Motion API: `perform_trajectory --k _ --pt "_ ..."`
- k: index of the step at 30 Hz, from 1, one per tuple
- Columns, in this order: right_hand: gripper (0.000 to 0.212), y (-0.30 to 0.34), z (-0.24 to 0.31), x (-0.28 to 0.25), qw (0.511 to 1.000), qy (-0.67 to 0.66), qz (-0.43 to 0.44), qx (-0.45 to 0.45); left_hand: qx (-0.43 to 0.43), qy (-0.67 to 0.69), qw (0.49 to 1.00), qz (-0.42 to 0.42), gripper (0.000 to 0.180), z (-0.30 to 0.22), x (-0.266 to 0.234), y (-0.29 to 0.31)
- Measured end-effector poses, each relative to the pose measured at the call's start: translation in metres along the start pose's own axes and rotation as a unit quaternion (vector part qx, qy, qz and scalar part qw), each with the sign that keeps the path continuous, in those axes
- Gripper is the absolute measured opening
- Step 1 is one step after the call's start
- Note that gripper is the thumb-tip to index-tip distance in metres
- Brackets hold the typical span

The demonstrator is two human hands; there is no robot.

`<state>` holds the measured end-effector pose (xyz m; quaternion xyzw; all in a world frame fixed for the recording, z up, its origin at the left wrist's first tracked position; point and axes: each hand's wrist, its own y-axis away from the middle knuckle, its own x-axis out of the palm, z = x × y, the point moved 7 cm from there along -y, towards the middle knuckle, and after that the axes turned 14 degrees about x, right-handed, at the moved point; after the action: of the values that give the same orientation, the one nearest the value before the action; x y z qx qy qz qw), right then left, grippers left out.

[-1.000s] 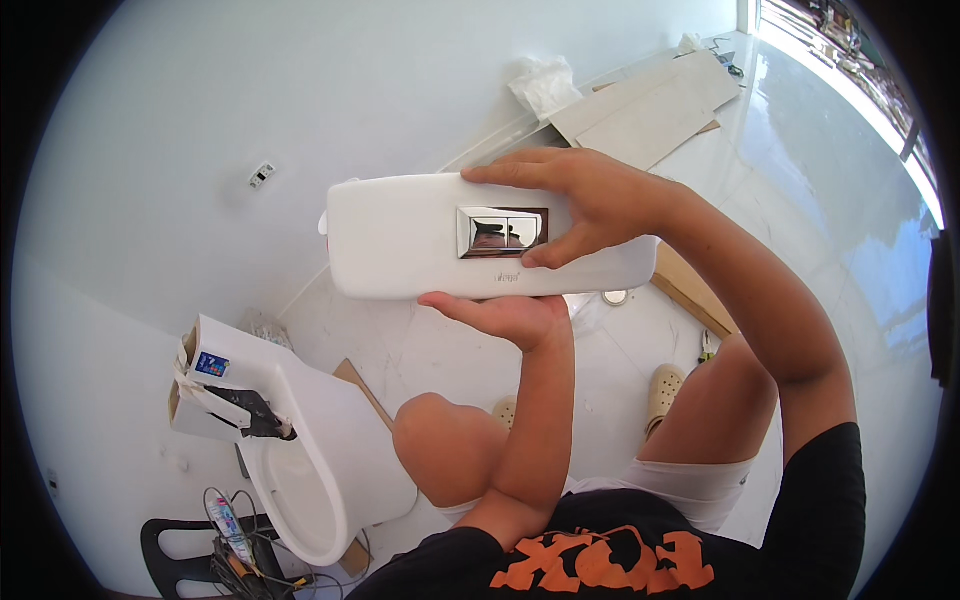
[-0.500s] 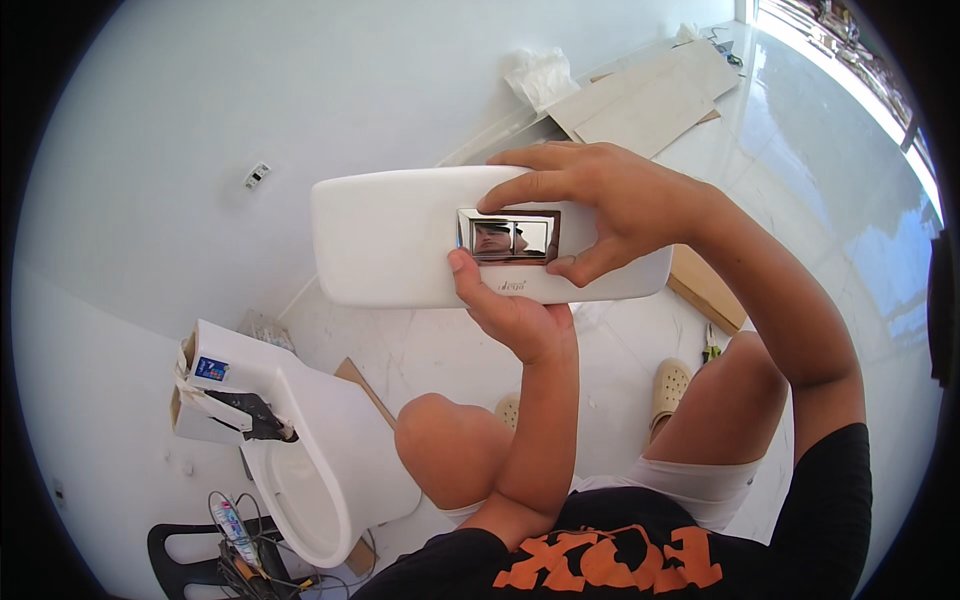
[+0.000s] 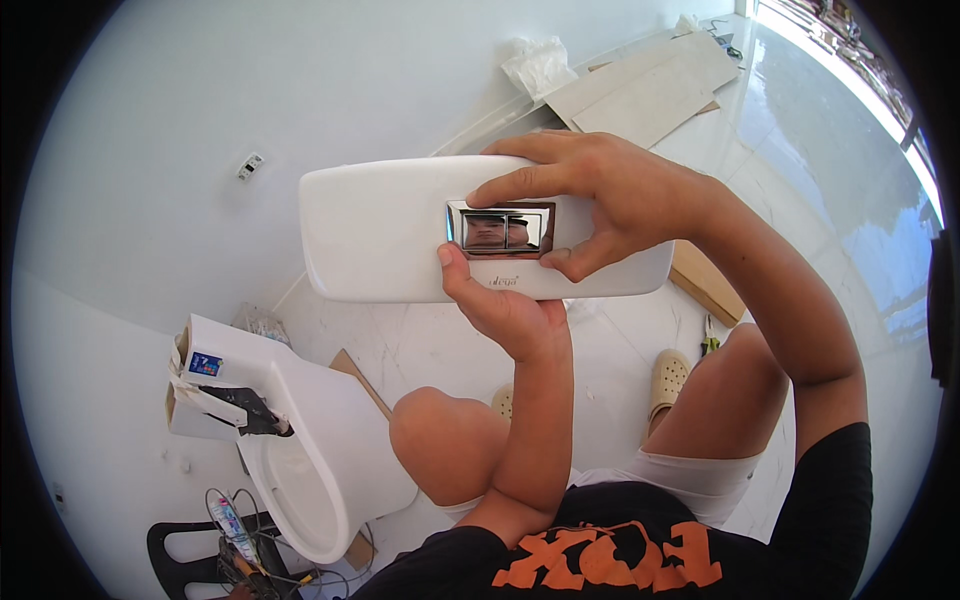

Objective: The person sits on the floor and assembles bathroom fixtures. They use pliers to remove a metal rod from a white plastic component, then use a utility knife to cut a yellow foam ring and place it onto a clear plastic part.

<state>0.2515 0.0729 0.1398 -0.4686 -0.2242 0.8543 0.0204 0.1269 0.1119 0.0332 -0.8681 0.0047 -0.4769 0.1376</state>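
A white toilet tank lid (image 3: 375,230) is held up in front of me, its top face toward me. Set in it is a chrome dual flush button (image 3: 505,232), mirror-bright. My left hand (image 3: 512,318) supports the lid at its lower edge, with the thumb at the button plate's lower left corner. Over the upper edge reaches my right hand (image 3: 628,195); its index finger lies at the plate's upper left corner and its thumb at the lower right. The fingers behind the lid are hidden.
A white toilet (image 3: 350,440) stands at the lower left, beside a black chair (image 3: 172,548) loaded with tools and cables. Green-handled pliers (image 3: 710,340) and a brown board or box (image 3: 708,284) lie right. Pale panels (image 3: 640,95) and a white plastic bag (image 3: 538,70) lie by the wall.
The lid, with both hands on it, has shifted slightly up and left. My grip looks the same.
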Motion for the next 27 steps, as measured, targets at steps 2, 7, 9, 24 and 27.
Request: perform_trajectory --k 2,7,9,24,27 --pt "0.088 -0.001 -0.002 0.002 1.000 0.000 0.004 0.009 -0.005 0.004 1.000 0.003 0.049 0.001 0.000 0.000" --pt "0.078 -0.001 -0.001 0.000 1.000 -0.005 0.008 -0.004 -0.010 0.004 1.000 0.008 0.050 0.001 0.001 -0.001" --pt "0.074 0.000 0.001 -0.001 1.000 -0.004 0.009 -0.006 -0.010 0.002 1.000 0.006 0.049 0.002 0.001 0.000" --pt "0.083 -0.003 -0.018 0.003 0.996 -0.059 0.056 0.048 0.052 0.034 0.998 -0.027 0.084 0.007 -0.001 -0.006" --pt "0.081 -0.006 -0.046 -0.013 0.958 -0.252 0.067 0.122 0.078 0.045 0.996 0.003 0.099 0.004 0.003 -0.015"
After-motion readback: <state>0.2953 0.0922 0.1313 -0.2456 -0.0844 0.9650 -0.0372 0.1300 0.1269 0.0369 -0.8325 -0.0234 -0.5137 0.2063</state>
